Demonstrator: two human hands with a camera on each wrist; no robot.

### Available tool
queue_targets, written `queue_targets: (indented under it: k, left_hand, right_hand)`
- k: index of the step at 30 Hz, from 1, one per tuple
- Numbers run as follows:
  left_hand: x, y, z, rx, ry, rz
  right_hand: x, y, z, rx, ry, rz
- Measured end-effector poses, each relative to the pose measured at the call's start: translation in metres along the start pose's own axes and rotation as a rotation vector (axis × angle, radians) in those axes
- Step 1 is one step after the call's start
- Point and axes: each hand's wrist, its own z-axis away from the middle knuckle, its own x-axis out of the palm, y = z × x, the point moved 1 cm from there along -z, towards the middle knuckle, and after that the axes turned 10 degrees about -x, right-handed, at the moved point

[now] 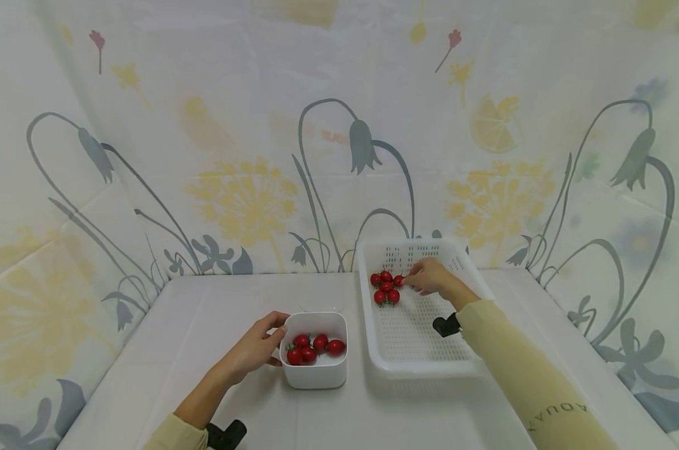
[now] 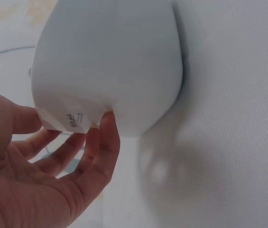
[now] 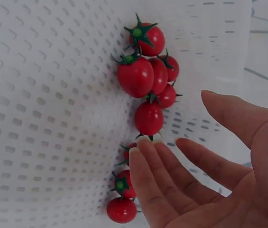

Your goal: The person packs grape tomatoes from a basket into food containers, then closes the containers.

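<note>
A white square box (image 1: 316,377) with several red cherry tomatoes (image 1: 309,355) inside stands on the table. My left hand (image 1: 254,351) grips it from the left, thumb at the rim and curled fingertips against the outer wall, as the left wrist view shows. To the right, a white perforated basket (image 1: 424,367) contains more cherry tomatoes (image 3: 135,78), red with green stems, bunched toward its far left. Over the basket, my right hand (image 1: 434,278) reaches to these tomatoes. Its fingers (image 3: 164,178) are extended beside them, the thumb apart, and nothing is held.
A white cloth (image 1: 216,312) covers the table. Behind rises a curtain (image 1: 249,125) printed with flowers, close to the basket's far side. The basket stands a short way right of the box. Dark straps (image 1: 227,434) sit at both wrists.
</note>
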Motion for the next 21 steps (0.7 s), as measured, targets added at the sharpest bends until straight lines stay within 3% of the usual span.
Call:
queue_targets:
  k: [11,21]
  left_hand:
    - [0.001,0.0,0.002,0.015,-0.003,0.002]
    - [0.0,0.002,0.002,0.01,0.003,0.0]
  right_hand:
    - [0.013,0.011,-0.011,0.117,-0.045,-0.153]
    - [0.023,0.013,-0.017,0.139,-0.09,-0.248]
